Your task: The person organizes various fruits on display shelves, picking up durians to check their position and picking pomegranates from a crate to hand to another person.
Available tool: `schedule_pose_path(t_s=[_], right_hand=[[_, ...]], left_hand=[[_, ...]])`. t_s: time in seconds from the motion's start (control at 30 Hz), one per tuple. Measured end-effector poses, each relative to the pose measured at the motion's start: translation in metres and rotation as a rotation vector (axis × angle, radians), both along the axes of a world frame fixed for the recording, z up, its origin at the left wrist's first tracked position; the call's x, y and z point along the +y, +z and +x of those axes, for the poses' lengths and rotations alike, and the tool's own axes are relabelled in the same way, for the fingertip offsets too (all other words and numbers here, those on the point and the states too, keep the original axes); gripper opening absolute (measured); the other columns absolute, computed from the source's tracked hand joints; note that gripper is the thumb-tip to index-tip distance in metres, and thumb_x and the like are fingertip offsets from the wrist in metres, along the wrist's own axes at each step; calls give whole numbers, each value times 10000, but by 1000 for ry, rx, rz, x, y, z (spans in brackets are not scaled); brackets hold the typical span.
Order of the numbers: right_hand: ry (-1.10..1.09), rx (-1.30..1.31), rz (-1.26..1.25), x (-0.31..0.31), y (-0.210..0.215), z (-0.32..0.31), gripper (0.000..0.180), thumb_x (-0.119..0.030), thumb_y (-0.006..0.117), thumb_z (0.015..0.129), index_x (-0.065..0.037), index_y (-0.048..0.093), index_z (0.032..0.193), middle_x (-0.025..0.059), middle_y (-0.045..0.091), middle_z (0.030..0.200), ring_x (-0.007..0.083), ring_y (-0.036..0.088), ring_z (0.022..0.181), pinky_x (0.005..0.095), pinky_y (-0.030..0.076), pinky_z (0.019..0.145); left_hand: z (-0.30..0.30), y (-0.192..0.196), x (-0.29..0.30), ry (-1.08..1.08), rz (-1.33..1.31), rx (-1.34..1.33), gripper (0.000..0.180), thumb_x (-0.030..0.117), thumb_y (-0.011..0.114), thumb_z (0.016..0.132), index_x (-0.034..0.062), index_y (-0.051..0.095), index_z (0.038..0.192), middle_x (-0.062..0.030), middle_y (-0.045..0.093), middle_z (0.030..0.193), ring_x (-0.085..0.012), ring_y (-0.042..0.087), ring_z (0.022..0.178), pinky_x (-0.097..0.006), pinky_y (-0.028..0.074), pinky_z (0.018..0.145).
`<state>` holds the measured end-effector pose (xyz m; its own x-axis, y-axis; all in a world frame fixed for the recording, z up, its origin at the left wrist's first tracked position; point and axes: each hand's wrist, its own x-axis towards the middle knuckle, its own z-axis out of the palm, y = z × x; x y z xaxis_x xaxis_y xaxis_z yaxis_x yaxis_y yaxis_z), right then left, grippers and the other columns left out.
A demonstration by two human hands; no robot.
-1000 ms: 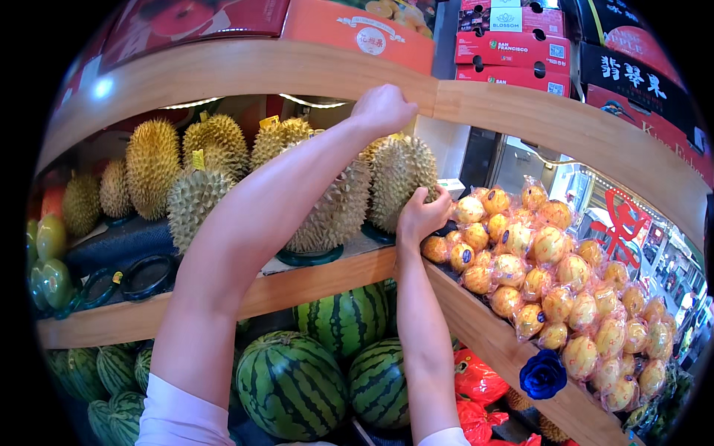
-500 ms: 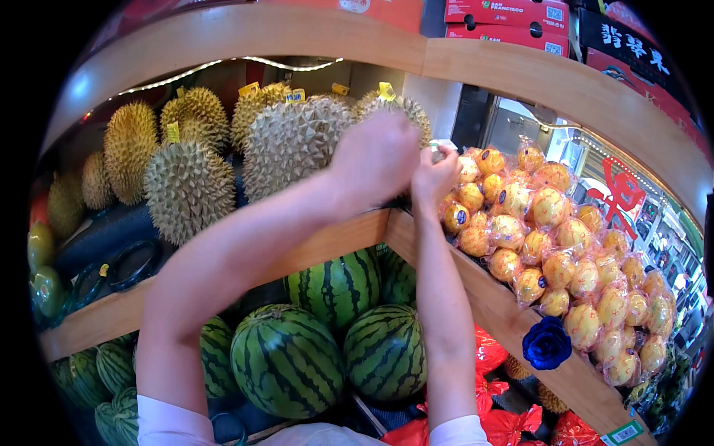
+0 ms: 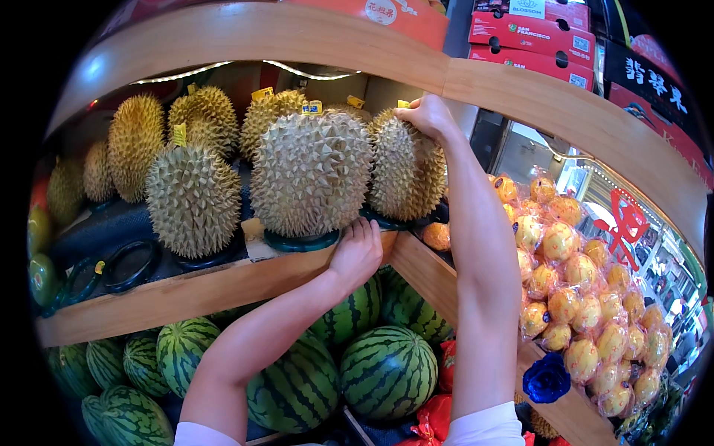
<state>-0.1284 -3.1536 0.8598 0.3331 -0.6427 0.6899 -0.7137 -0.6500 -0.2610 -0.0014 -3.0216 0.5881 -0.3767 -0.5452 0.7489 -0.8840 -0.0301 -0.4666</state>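
Observation:
At the right end of the durian row stands a spiky durian (image 3: 405, 167) with a yellow tag at its stem. My right hand (image 3: 428, 119) grips its stem end from above, fingers pinched there. Lower down, my left hand (image 3: 357, 249) has its fingers curled against a dark ring stand (image 3: 388, 218) under that durian; the thumb is hidden. Just left of this hand, a larger pale durian (image 3: 311, 175) rests upright on a green ring stand (image 3: 297, 242). Another tagged durian (image 3: 193, 201) sits farther left.
Striped watermelons (image 3: 390, 372) lie beneath the wooden shelf edge (image 3: 223, 286). Plastic-wrapped yellow fruits (image 3: 561, 241) are heaped on the right, past a blue artificial flower (image 3: 547, 377). Spare rings (image 3: 132, 265) lie at left. A wooden beam (image 3: 297, 33) with red boxes (image 3: 532, 37) runs overhead.
My hands were together in front of the right-hand durian and have parted. The right went to its stem, the left down to its base. The view has shifted slightly.

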Motion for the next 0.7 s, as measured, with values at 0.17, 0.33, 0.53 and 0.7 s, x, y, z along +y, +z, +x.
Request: schedule_pose_path(t_s=[0.17,0.33,0.53,0.7], right_hand=[[-128,44,5,-1,6,12,507,-449,826,748,-19,775,1012,208,742,1071,337,714,1014,421,548,888],[-215,13,-31,5,2,17,499,-419,807,784,-6,752,1060,234,720,1126,373,692,1071,449,544,905],[-221,-18,-76,15,3,21,419,-375,793,786,12,764,944,253,726,1040,392,706,1002,456,556,869],[-237,-14,-110,2,8,13,400,-347,781,786,21,761,943,260,726,1025,390,709,993,453,555,872]], left_hand=[[0,-3,-12,-57,-53,93,546,162,577,852,-146,521,1299,-272,622,1226,-331,633,1071,-372,506,948],[-3,-5,-13,-71,-22,142,550,153,592,838,-147,536,1295,-289,624,1251,-341,646,1069,-370,514,953],[7,-6,-22,-105,27,160,546,137,605,821,-140,552,1289,-297,630,1262,-327,656,1097,-359,523,948],[6,1,-14,-108,114,156,544,122,607,821,-133,560,1299,-299,629,1271,-317,653,1127,-354,532,939]])
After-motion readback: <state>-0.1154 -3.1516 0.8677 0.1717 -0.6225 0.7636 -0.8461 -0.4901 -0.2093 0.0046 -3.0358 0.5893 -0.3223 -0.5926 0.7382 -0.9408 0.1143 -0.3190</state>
